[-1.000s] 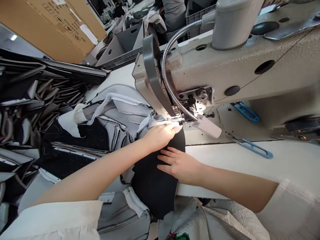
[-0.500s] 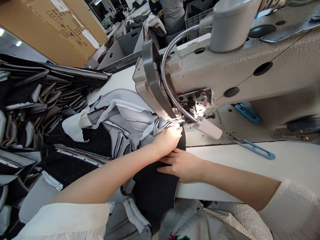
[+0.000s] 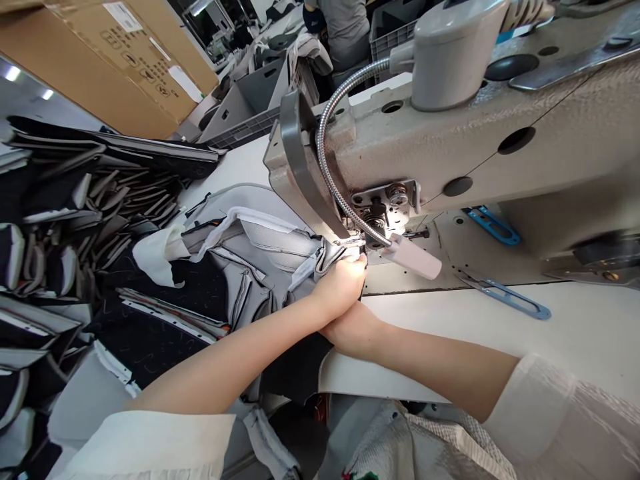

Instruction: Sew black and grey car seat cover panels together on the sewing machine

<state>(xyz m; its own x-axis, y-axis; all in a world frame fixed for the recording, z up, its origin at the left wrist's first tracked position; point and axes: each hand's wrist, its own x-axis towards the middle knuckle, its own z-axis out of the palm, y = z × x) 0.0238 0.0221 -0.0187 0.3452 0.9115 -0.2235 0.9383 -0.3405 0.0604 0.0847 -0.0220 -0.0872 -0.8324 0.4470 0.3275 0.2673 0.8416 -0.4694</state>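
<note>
My left hand (image 3: 341, 285) is closed on the grey fabric piece (image 3: 260, 243) right at the presser foot (image 3: 356, 243) of the sewing machine (image 3: 450, 147). My right hand (image 3: 353, 328) lies just below it, its fingers tucked under my left hand and hidden. A black fabric piece (image 3: 295, 370) runs from beneath both hands over the table edge. The machine's gooseneck lamp (image 3: 411, 257) hangs just right of the needle.
Stacked black and grey cut pieces (image 3: 55, 227) fill the left side. Blue thread snips (image 3: 505, 297) lie on the white table (image 3: 575, 327) at right. Cardboard boxes (image 3: 100, 60) and grey bins (image 3: 245, 100) stand behind. Another person (image 3: 345, 27) stands at the back.
Both hands have moved up toward the needle. My right hand, flat on the black fabric before, has slid under my left hand. The black fabric has been drawn forward.
</note>
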